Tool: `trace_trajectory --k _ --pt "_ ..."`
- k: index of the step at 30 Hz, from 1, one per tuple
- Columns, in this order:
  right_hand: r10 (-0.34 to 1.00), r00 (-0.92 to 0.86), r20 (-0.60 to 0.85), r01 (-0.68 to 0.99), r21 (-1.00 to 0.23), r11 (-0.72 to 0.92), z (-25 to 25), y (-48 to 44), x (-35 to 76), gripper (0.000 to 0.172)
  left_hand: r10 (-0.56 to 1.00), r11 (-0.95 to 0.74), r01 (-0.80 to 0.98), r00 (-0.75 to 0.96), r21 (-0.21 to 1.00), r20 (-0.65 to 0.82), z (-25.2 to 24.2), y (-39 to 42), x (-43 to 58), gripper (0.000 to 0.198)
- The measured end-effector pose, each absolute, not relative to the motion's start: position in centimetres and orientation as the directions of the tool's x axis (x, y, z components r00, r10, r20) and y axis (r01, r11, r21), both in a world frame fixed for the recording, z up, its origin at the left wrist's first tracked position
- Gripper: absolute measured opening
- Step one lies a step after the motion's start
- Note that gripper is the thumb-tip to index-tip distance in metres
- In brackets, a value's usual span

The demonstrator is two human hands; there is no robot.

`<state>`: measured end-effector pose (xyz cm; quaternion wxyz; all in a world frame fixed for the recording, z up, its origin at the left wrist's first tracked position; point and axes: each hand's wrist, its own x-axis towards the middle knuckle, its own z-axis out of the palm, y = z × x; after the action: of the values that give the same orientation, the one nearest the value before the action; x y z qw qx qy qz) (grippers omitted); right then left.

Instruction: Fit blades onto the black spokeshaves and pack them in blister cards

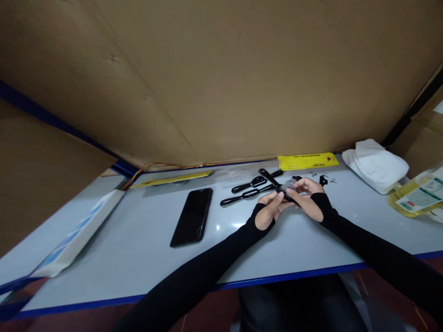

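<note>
The left hand (269, 212) and right hand (309, 202), fingers curled closed, grip between them a glossy black long-handled tool (269, 177) and a flat grey piece (288, 184). Just beyond the left hand lie two slender black-handled tools (244, 196); beyond the right, small silvery screws (314, 174). Farther left: a black rectangular phone (192, 217).

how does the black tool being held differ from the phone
The black tool is held between the left hand and right hand; the phone lies flat on the table. The black tool has a slim handle; the phone is a broad rectangle. The black tool has a grey piece against it; the phone doesn't. Both are mostly black.
</note>
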<state>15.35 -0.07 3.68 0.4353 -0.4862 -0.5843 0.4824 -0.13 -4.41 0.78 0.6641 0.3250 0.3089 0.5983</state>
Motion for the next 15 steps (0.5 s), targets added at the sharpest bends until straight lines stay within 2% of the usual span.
trace_trajectory --k 8,15 --pt "0.918 -0.331 0.217 0.216 -0.93 0.298 3.96 -0.17 16.25 0.021 0.988 0.153 -0.516 0.083 0.843 -0.129 1.54 -4.84 -0.85 0.043" --pt "0.902 -0.358 0.242 0.158 -0.936 0.313 3.98 -0.34 16.21 0.026 0.988 0.112 -0.486 -0.042 0.867 -0.151 1.39 -4.61 -1.1 0.046"
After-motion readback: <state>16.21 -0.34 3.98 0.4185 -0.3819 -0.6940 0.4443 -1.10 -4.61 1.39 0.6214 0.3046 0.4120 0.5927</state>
